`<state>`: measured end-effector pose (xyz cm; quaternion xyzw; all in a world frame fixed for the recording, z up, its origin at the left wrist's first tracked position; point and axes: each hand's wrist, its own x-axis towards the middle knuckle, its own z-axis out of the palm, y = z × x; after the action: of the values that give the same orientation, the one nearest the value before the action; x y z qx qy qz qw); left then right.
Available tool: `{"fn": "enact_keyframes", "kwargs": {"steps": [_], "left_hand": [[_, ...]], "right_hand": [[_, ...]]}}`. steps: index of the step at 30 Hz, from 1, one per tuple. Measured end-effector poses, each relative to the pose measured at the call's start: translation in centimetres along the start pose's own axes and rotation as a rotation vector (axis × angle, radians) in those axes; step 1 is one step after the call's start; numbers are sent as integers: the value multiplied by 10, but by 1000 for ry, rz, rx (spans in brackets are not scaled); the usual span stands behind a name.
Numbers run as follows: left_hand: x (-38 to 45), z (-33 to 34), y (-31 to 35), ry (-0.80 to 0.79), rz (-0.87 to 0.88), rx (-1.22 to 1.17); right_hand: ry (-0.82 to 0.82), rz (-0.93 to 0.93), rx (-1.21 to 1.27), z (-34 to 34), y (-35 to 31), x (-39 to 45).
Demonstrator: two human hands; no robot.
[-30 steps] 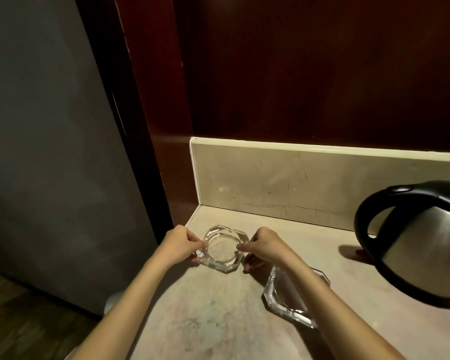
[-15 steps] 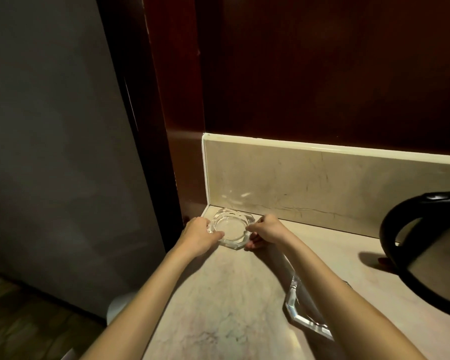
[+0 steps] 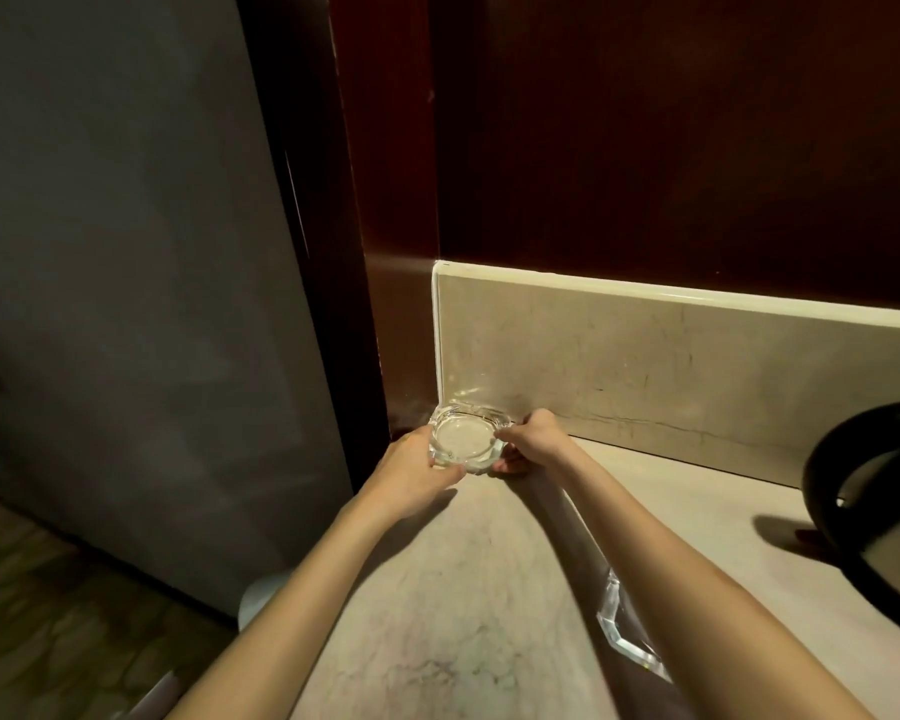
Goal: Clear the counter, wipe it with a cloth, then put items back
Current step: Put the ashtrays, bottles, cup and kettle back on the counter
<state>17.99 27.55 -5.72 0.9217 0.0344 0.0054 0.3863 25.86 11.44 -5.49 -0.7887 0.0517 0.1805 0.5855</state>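
At nine o'clock stands a grey wall, with a dark wooden post beside it closing off the counter's end; at the centre, the left hand grips the near-left rim of the glass ashtray, fingers curled on its edge, apparently to steer it squarely. The ashtray sits in the counter's back-left corner, tight to the backsplash and the post, likely tucked there so the working surface stays free. The right hand pinches the right rim, thumb below and fingers above, balancing the other hand's hold. Toward five o'clock a second glass dish lies on the counter, mostly hidden under the right forearm; at three o'clock the black-handled kettle stands well apart; judging by this, items are going back.
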Motion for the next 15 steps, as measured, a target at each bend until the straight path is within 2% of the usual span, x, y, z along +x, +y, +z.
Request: {"fn": "enact_keyframes", "kwargs": {"steps": [5, 10, 15], "left_hand": [[-10, 2, 4, 52, 25, 40], [-30, 3, 17, 40, 22, 32], [-42, 14, 42, -194, 8, -77]], "right_hand": [[36, -31, -82, 4, 5, 20], [-83, -24, -2, -7, -8, -12], [-50, -152, -104, -50, 1, -46]]}}
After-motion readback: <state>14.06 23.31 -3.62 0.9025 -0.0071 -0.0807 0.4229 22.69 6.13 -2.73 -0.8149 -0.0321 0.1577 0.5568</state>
